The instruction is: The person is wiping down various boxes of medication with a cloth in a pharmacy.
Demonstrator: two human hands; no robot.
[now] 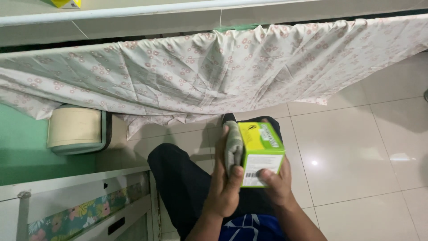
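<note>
Lower centre: green box (261, 154) gripped in right hand (277, 185); left hand (225, 189) pressing grey cloth (232, 149) on its side, wiping apparently midway.

A cream floral-print cloth (214, 71) hangs in folds across the top, draped from a pale ledge (133, 20). Below it on the left sits 1 round cream container with a grey-green rim (76, 129), against a green surface (22, 147). Glossy white floor tiles (356, 151) spread to the right (light glints off them). A white frame with a tropical-flower panel (76, 214) fills the lower left.
</note>
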